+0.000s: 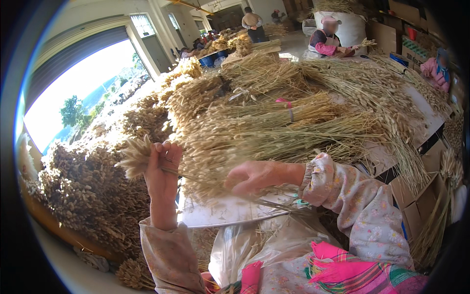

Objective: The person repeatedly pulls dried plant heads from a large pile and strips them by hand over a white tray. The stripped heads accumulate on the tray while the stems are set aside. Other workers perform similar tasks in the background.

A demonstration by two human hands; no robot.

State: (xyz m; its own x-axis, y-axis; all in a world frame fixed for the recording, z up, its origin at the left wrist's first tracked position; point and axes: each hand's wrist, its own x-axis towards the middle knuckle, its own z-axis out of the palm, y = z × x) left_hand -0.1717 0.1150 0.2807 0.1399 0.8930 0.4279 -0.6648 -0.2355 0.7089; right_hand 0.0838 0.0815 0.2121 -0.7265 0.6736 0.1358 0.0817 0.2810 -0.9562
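Note:
My left hand (164, 172) is closed around a small bunch of dried bunny-tail grass (136, 157), its fluffy heads pointing left and its stems running right, past my palm. My right hand (244, 178) is blurred by motion above the stems, to the right of the left hand; whether it grips a stem cannot be made out. Behind the hands lies a big heap of the same dried grass (235, 128), heads to the left, with one bundle tied by a pink and purple band (289, 110). The white table top (227, 213) shows beneath my right hand.
Piled dried flower heads (84, 191) fill the left side. A clear plastic sheet (238, 250) covers my lap. Open cardboard boxes (418, 202) stand at the right. A person in a pink cap (326, 40) sits across the table, another person (438, 70) at the far right.

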